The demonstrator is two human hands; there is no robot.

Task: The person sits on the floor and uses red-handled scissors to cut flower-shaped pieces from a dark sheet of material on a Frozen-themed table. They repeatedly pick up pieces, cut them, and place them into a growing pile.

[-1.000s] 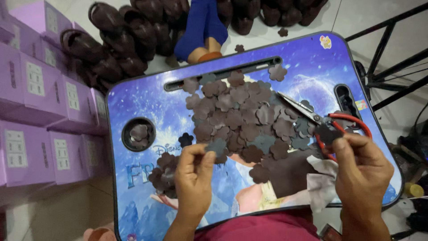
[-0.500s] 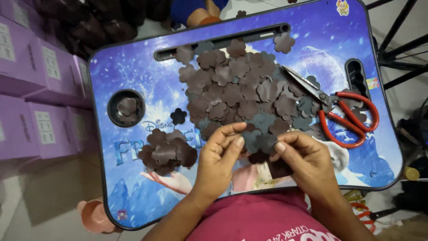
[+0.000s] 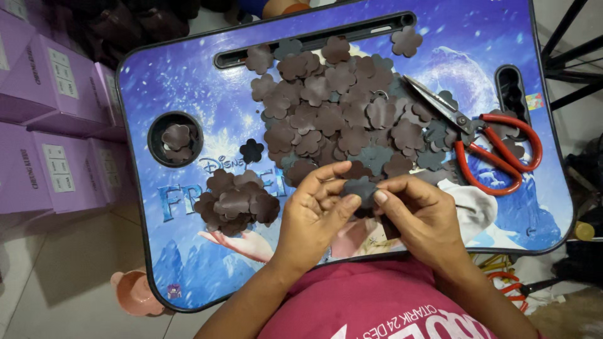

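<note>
flower cutout [image 3: 360,188] pinched between both hands' fingers [image 3: 344,204].

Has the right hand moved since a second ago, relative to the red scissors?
Yes. The right hand has shifted left, away from the red scissors, and now meets the left hand on a dark flower-shaped piece.

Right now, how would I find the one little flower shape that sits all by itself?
Look at the blue picture tray and find the round cup hole on its left side. Just to the right of that hole lies the lone flower cutout. It is nearly black and lies flat alone on bare tray, while the other brown flowers sit in heaps.
</note>
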